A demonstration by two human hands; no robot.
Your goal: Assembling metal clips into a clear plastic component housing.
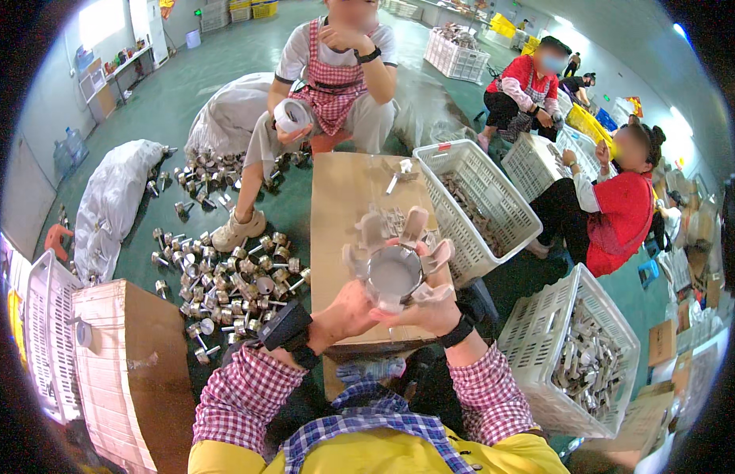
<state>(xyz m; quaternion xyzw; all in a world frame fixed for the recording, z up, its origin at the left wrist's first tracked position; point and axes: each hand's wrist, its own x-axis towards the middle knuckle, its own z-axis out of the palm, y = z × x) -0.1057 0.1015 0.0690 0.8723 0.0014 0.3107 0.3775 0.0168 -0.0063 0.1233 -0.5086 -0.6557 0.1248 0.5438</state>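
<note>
Over the cardboard-topped table, a round grey cup-like part (394,273) with a dark rim is held up between my hands. Several pale paddle-shaped tabs (413,225) fan out around it; I cannot make out how they are fixed. My left hand (348,312) grips it from the lower left. On the lower right, my right hand (437,306) has its fingers curled round it. Small metal pieces (393,221) lie on the cardboard (336,205) behind the part, partly hidden. Farther back, a single metal piece with a stem (397,175) lies near the table's far edge.
Many stemmed metal parts (241,276) are heaped on the floor at left. White crates (533,229) of metal pieces stand at right, one close by my right arm (541,379). A large carton (154,371) is at near left. A co-worker (336,79) sits opposite, holding a white ring-shaped thing (292,116).
</note>
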